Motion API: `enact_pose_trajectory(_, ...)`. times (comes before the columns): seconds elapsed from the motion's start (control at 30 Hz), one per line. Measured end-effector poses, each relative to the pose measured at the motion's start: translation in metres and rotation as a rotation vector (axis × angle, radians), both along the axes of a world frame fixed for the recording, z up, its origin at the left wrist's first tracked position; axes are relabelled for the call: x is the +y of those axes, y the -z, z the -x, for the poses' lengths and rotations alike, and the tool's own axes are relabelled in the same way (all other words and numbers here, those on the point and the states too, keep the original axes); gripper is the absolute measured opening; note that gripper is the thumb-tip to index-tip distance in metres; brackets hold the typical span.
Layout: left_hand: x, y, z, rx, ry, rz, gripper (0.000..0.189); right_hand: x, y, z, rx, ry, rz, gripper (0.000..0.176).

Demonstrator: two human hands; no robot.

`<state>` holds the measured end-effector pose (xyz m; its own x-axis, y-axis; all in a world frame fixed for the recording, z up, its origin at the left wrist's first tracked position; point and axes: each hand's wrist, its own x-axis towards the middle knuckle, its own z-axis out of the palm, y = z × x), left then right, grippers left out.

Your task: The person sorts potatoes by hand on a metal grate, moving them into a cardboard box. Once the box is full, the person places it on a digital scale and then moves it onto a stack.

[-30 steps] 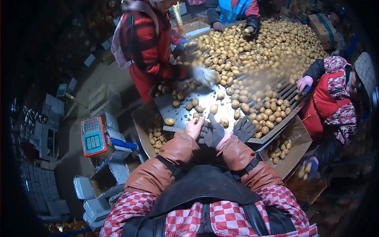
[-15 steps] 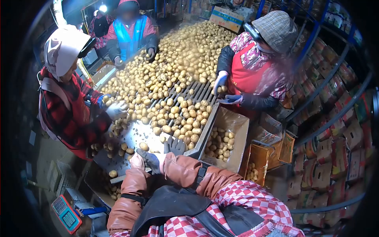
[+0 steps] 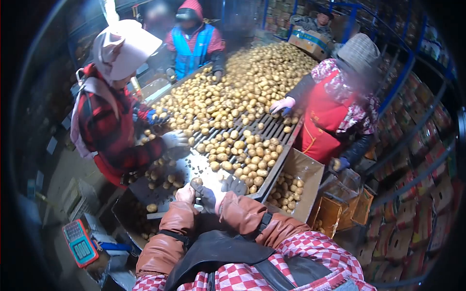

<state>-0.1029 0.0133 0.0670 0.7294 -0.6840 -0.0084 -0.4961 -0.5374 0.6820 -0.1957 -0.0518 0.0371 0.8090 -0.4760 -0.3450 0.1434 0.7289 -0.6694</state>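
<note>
My left hand [image 3: 184, 194] is at the near end of the sorting table, its fingers closed around a potato [image 3: 196, 181] that shows above them. Beside it, my right hand [image 3: 218, 193] wears a dark grey glove; its thumb points toward the left hand and its fingers spread toward the nearby potatoes. Nothing shows in the right hand's grip. A pale metal chute [image 3: 191, 165] with dark crumbs lies in front of both hands. Beyond it, a large heap of potatoes [image 3: 233, 92] covers the slatted table [image 3: 255, 127].
Co-workers stand left [image 3: 109, 106], far [image 3: 191, 48] and right [image 3: 335, 106] of the table. A cardboard box [image 3: 310, 169] with potatoes stands to the right. A scale [image 3: 80, 243] sits lower left. Stacked cartons [image 3: 412, 213] line the right side.
The view has shifted, so the scene sits further right and lower. My left hand has taken hold of a potato. The right co-worker's hands have moved apart, one reaching toward the heap.
</note>
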Motion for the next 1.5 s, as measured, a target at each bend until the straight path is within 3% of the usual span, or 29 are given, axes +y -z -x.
enact_pose_trajectory(0.03, 0.003, -0.012, -0.001, 0.057, 0.058, -0.04, 0.051, 0.006, -0.025, 0.005, -0.051, 0.005, -0.042, 0.029)
enact_pose_trajectory(0.07, 0.0, -0.019, -0.002, -0.057, 0.063, -0.148, 0.045, 0.013, -0.052, 0.013, -0.1, 0.014, -0.088, 0.03)
enact_pose_trajectory(0.13, 0.002, -0.022, -0.004, -0.07, 0.033, -0.03, 0.045, 0.018, -0.083, 0.021, -0.197, 0.042, -0.168, 0.03)
enact_pose_trajectory(0.17, 0.003, -0.024, -0.004, -0.067, 0.024, -0.028, 0.045, 0.011, -0.051, 0.019, -0.293, 0.036, -0.168, 0.034)
enact_pose_trajectory(0.23, 0.008, -0.059, 0.006, -0.009, 0.029, -0.013, 0.045, 0.011, -0.075, 0.025, -0.199, 0.031, -0.222, 0.035)
enact_pose_trajectory(0.3, 0.007, -0.044, 0.006, 0.079, -0.026, 0.094, 0.047, 0.013, -0.081, 0.018, -0.087, 0.178, -0.203, 0.039)
enact_pose_trajectory(0.33, 0.007, -0.04, 0.011, 0.122, -0.067, 0.145, 0.048, 0.01, -0.078, 0.024, -0.245, 0.118, -0.215, 0.041)
enact_pose_trajectory(0.43, 0.008, -0.033, 0.014, 0.074, -0.091, 0.075, 0.043, 0.01, -0.059, 0.015, -0.278, 0.158, -0.013, 0.042)
enact_pose_trajectory(0.5, 0.007, -0.025, 0.01, 0.106, -0.077, 0.106, 0.041, 0.007, -0.06, 0.02, -0.226, 0.125, -0.297, 0.048)
enact_pose_trajectory(0.53, 0.007, -0.02, 0.008, 0.1, -0.083, 0.173, 0.039, 0.005, -0.061, 0.02, -0.225, 0.115, -0.298, 0.048)
enact_pose_trajectory(0.6, 0.012, -0.016, 0.001, 0.088, -0.073, 0.244, 0.037, -0.004, -0.061, 0.022, -0.36, -0.085, -0.369, 0.058)
enact_pose_trajectory(0.67, 0.014, -0.017, -0.003, 0.054, -0.114, 0.32, 0.035, -0.016, -0.008, 0.007, -0.605, -0.234, -0.464, 0.063)
enact_pose_trajectory(0.73, 0.017, -0.018, -0.008, 0.023, -0.067, 0.242, 0.033, -0.005, -0.058, 0.016, -0.401, -0.166, -0.441, 0.059)
enact_pose_trajectory(0.77, 0.014, -0.01, -0.009, -0.014, -0.085, 0.303, 0.033, -0.012, -0.022, 0.006, -0.683, -0.297, -0.465, 0.053)
enact_pose_trajectory(0.8, 0.013, -0.004, -0.014, -0.016, -0.083, 0.301, 0.033, -0.011, -0.026, 0.009, -0.685, -0.295, -0.466, 0.053)
enact_pose_trajectory(0.87, 0.011, 0.003, -0.021, 0.057, 0.031, 0.364, 0.033, -0.009, -0.04, 0.023, -0.487, -0.188, 0.123, 0.048)
enact_pose_trajectory(0.93, 0.007, -0.014, -0.006, 0.537, 0.208, 0.604, 0.04, -0.017, -0.029, 0.023, -0.497, -0.157, 0.017, 0.044)
enact_pose_trajectory(0.97, 0.015, -0.031, 0.005, 0.897, 0.213, 0.504, 0.057, -0.023, -0.013, 0.021, -0.492, -0.187, -0.01, 0.042)
enact_pose_trajectory(1.0, 0.013, -0.045, 0.018, 0.931, 0.274, 0.585, 0.052, -0.03, 0.005, 0.019, -0.486, -0.217, -0.038, 0.041)
enact_pose_trajectory(1.07, 0.013, -0.029, 0.01, 0.951, 0.392, 0.473, 0.042, -0.038, 0.007, 0.02, -0.617, -0.304, 0.098, 0.039)
enact_pose_trajectory(1.13, 0.018, -0.04, 0.018, 0.995, 0.331, 0.471, 0.032, -0.034, 0.007, 0.026, -0.491, -0.344, 0.121, 0.036)
enact_pose_trajectory(1.2, 0.021, -0.04, 0.025, 0.873, 0.281, 0.486, 0.024, -0.029, 0.008, 0.028, -0.482, -0.355, 0.046, 0.037)
enact_pose_trajectory(1.23, 0.019, -0.035, 0.03, 0.836, 0.318, 0.627, 0.02, -0.03, 0.008, 0.032, -0.474, -0.363, 0.061, 0.038)
enact_pose_trajectory(1.33, 0.024, -0.034, 0.034, 0.726, 0.365, 0.555, 0.022, -0.031, 0.009, 0.046, -0.446, -0.376, 0.096, 0.044)
enact_pose_trajectory(1.37, 0.02, -0.018, 0.032, 0.579, 0.454, 0.619, 0.024, -0.032, 0.011, 0.052, -0.44, -0.382, 0.101, 0.046)
enact_pose_trajectory(1.4, 0.021, -0.019, 0.036, 0.629, 0.46, 0.639, 0.025, -0.03, 0.016, 0.058, -0.429, -0.398, 0.095, 0.048)
enact_pose_trajectory(1.47, 0.025, -0.01, 0.04, 0.548, 0.423, 0.548, 0.023, -0.025, 0.018, 0.072, -0.417, -0.456, 0.081, 0.053)
enact_pose_trajectory(1.5, 0.032, -0.055, 0.052, 0.71, 0.267, 0.268, 0.022, -0.011, -0.009, 0.08, -0.575, -0.437, 0.288, 0.053)
